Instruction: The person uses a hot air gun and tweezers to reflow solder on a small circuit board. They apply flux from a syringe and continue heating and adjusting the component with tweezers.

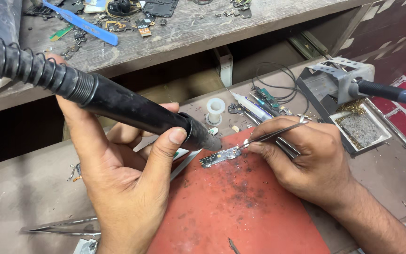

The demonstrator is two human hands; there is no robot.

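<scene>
Matt black plastic hot-air wand (pixel 118 106), shiny metal tweezers (pixel 273 134), scuffed red rubbery mat (pixel 240 207), rough grey wooden bench (pixel 203 28).

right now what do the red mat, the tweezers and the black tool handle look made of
Red mat: looks like matte rubber or silicone, dull, scuffed with dark burn marks and debris.
Tweezers in the right hand: bare metal, thin with a bright silvery shine.
Black tool handle in the left hand: seems hard plastic with a slight sheen; its ribbed hose looks like flexible rubber or plastic.
</scene>
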